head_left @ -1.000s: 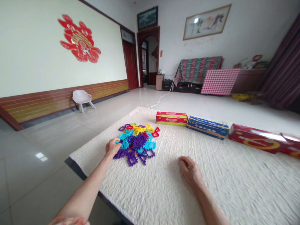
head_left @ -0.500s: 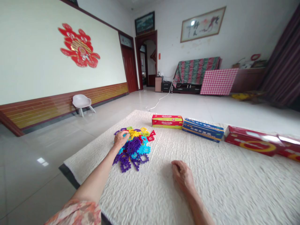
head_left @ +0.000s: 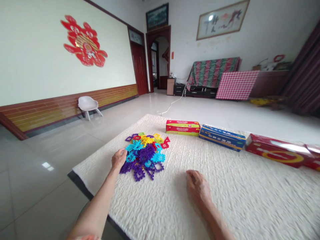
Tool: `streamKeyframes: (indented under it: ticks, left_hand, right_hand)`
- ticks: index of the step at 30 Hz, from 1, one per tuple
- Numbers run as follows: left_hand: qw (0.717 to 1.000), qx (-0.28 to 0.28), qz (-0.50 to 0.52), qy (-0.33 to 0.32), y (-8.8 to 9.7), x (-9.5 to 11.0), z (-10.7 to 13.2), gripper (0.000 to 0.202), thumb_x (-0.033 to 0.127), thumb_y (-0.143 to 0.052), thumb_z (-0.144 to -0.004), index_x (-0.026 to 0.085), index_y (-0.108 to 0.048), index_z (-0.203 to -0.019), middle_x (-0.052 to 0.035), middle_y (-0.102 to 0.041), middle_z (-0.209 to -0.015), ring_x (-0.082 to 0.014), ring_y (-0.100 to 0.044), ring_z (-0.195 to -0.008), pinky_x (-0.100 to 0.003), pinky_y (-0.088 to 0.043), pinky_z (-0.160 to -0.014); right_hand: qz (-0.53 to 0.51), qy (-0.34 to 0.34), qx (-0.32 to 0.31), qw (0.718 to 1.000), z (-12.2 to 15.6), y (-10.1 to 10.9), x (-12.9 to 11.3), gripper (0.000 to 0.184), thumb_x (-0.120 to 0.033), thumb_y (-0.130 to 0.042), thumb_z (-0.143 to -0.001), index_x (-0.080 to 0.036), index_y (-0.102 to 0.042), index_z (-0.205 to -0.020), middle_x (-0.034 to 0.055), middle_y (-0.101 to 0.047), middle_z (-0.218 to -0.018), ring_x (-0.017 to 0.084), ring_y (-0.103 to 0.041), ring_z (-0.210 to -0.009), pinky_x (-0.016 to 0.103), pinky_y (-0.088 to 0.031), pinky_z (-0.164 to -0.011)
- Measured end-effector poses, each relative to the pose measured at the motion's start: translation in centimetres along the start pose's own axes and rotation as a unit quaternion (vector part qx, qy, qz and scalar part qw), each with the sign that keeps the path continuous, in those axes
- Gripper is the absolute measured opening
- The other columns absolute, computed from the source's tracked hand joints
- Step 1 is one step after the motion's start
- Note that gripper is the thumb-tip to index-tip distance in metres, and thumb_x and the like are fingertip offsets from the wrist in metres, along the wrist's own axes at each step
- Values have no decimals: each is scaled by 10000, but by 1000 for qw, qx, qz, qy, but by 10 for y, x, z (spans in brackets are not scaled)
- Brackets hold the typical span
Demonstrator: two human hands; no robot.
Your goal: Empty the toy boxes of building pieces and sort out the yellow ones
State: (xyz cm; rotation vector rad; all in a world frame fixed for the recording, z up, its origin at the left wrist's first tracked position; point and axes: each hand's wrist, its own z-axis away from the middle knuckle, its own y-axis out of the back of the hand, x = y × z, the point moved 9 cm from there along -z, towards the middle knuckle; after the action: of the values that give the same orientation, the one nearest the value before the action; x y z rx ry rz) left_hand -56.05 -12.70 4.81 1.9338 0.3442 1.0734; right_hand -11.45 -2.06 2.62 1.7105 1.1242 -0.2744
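A heap of flat plastic building pieces (head_left: 146,152) in purple, cyan, yellow and red lies on a table covered with a white textured cloth (head_left: 225,193). My left hand (head_left: 119,158) rests at the heap's left edge, fingers curled onto the cyan and purple pieces; whether it grips one is hidden. My right hand (head_left: 197,186) lies on the bare cloth to the right of the heap, fingers loosely curled under with nothing in them.
Three long boxes line the table's far side: a red and yellow one (head_left: 183,127), a blue one (head_left: 222,137), a red one (head_left: 277,150). Beyond are tiled floor, a white child's chair (head_left: 87,105), a covered sofa (head_left: 212,73) and a checked board (head_left: 236,85).
My left hand has drawn back from the top of the heap to its near left edge. The right hand has stayed put on the cloth.
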Motion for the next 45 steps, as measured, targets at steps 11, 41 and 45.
streamKeyframes:
  ticks: [11,41,45]
  left_hand:
    - [998,-11,23,-57,-31,22,17,402,343,-484,-910,139,-618,-1230,-133,-682,-1196,-255,-632,-1124,-354,-470,-989]
    - [963,-40,11,-265,-52,159,0,489,147,-569,-777,176,-583,-1265,-100,-609,-1293,-245,-516,-1255,-356,-364,-1106]
    - [951,-86,11,-297,-74,180,-11,573,90,-580,-712,193,-586,-1276,-79,-597,-1318,-225,-504,-1268,-336,-362,-1113]
  right_hand:
    - [31,89,-82,992,-16,-93,-93,495,-268,-578,-815,-187,-485,-1294,175,-550,-1347,322,-528,-1226,517,-408,-974]
    - [-49,119,-46,991,-44,-45,-39,335,-230,-490,-881,-172,-549,-1206,139,-638,-1183,235,-648,-1075,373,-536,-909]
    - [-48,106,-51,992,-41,-43,-32,254,-198,-474,-888,-183,-588,-1115,120,-661,-1093,211,-669,-974,327,-542,-851]
